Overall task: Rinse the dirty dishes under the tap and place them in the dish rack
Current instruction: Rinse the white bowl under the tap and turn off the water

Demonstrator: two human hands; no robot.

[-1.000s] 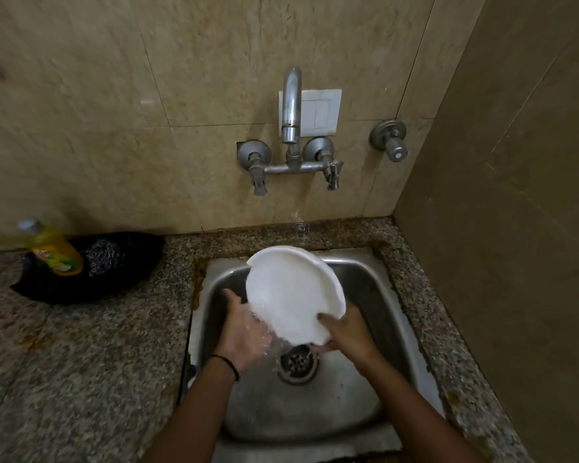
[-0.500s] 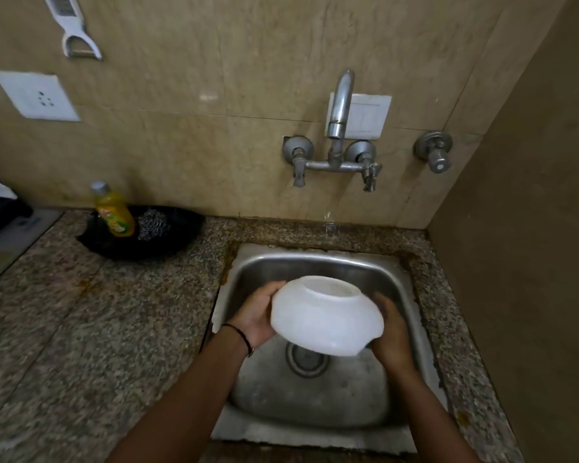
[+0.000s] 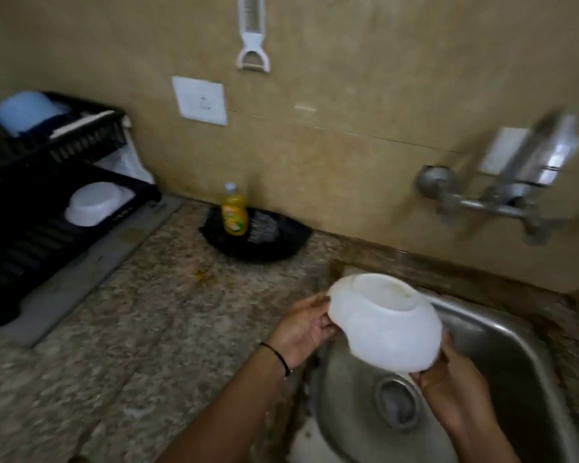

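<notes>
Far left on the counter stands the black dish rack [image 3: 47, 182], with a small bowl [image 3: 94, 203] lying base-up on its lower tier. By the wall is a yellow soap bottle [image 3: 234, 210]. Over the left edge of the sink [image 3: 515, 345], the left hand [image 3: 301, 332] curls its fingers round the rim of the large white bowl [image 3: 385, 325]. The bowl is upside down, its base tipped toward the wall. Its broad span slopes down rightward to the right hand [image 3: 448, 379], which cups the lower rim.

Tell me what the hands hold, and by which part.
A white bowl, base up: the left hand holds its left edge, the right hand its lower right edge.
</notes>
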